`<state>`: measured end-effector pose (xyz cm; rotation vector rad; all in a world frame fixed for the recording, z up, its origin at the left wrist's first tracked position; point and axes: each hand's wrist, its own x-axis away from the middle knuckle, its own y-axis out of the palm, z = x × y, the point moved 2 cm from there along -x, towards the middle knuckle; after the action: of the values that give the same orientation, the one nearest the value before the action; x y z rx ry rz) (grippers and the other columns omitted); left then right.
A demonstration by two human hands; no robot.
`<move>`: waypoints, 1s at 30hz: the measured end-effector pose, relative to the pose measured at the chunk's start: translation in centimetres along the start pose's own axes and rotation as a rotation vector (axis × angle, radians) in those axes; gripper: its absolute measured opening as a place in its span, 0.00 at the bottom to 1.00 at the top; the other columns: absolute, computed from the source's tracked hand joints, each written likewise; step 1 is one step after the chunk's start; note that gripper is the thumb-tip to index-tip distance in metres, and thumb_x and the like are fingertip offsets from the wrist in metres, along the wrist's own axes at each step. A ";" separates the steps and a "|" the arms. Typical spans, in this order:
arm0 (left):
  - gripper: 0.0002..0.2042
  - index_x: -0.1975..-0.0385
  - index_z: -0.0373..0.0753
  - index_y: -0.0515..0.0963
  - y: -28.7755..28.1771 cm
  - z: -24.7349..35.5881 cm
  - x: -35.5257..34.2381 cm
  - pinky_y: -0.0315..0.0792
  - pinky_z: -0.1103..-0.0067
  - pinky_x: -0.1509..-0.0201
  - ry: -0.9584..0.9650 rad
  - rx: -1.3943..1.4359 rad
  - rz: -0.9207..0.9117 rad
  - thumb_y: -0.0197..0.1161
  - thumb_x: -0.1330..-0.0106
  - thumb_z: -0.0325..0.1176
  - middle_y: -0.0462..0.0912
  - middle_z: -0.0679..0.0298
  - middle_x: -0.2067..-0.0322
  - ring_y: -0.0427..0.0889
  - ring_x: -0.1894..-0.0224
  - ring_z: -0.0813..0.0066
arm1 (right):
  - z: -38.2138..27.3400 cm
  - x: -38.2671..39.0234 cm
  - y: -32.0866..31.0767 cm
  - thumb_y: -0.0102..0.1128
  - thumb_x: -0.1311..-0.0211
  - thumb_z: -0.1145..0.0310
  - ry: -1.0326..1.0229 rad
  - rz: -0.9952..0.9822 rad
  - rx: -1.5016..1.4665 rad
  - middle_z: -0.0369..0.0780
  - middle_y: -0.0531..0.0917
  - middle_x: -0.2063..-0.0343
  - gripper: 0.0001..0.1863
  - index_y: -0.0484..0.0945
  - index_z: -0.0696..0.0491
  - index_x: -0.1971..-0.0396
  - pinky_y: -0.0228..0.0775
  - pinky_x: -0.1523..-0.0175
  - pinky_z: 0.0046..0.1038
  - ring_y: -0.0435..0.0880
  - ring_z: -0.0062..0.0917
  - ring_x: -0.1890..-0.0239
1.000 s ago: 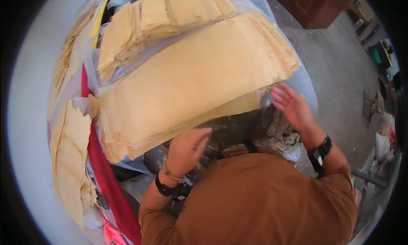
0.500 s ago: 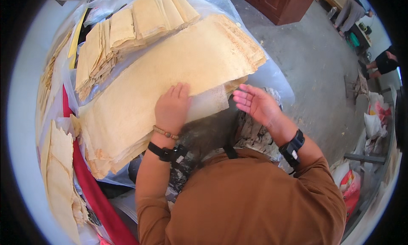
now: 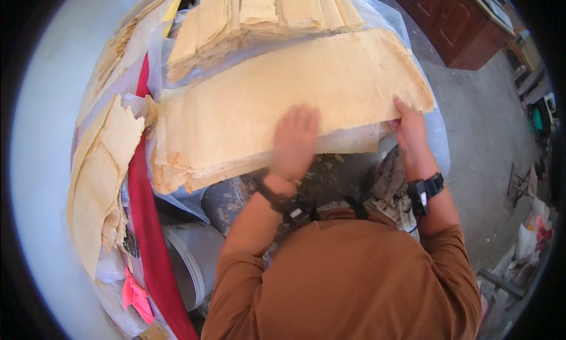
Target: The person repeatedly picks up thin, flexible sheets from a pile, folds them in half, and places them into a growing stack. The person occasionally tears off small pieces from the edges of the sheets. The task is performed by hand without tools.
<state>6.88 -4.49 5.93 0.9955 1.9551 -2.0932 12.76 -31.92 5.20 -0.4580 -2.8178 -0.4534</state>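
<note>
A pile of large, tan, paper-like sheets (image 3: 236,101) with ragged ends lies slanted in front of me. My left hand (image 3: 295,138) rests on the near part of the top sheet, fingers stretched out and slightly blurred. At the near right edge, my right hand (image 3: 412,130) pinches the sheet, thumb on top and the other fingers mostly hidden underneath. Below the top sheet, a paler sheet (image 3: 359,138) sticks out between my hands. Beyond the pile sit several stacks of narrower folded tan sheets (image 3: 299,7).
Clear plastic film (image 3: 439,136) lies under the pile. On the left are a red strip (image 3: 147,216), torn tan sheets (image 3: 97,186), a pink scrap (image 3: 137,296) and a pale bucket (image 3: 197,257). A dark red cabinet (image 3: 457,30) stands at the far right on the grey floor (image 3: 466,116).
My right hand, held open above the near edge before, now grips the sheet's right edge. My left hand still lies on the sheet. The whole view has shifted, bringing the bucket into sight.
</note>
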 end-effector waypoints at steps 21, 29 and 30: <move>0.25 0.50 0.50 0.84 -4.6 -11.9 4.9 0.79 0.68 0.51 -0.160 -0.049 -0.131 0.63 0.49 0.18 0.88 0.61 0.53 0.87 0.52 0.59 | 0.4 2.1 -2.8 0.54 0.23 0.60 -0.093 -0.051 -0.096 0.44 0.84 0.49 0.21 0.73 0.57 0.38 0.85 0.57 0.33 0.88 0.32 0.53; 0.24 0.43 0.46 0.81 -7.9 -10.3 -0.4 0.77 0.66 0.39 -0.058 -0.052 -0.516 0.71 0.43 0.27 0.85 0.55 0.46 0.83 0.45 0.53 | -1.2 2.8 -3.2 0.38 0.21 0.38 -0.026 -0.327 -0.264 0.48 0.79 0.40 0.39 0.59 0.55 0.27 0.84 0.50 0.38 0.86 0.36 0.47; 0.25 0.42 0.44 0.80 -7.7 -8.0 -1.0 0.76 0.66 0.37 0.027 -0.056 -0.496 0.72 0.43 0.28 0.83 0.54 0.44 0.82 0.42 0.53 | -1.2 3.0 -3.2 0.37 0.21 0.37 -0.029 -0.346 -0.276 0.48 0.78 0.39 0.39 0.59 0.55 0.27 0.84 0.50 0.38 0.86 0.36 0.47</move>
<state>6.92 3.81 13.36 0.5686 2.4590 -2.2380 9.16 -34.46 6.35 -0.0205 -2.8787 -0.9185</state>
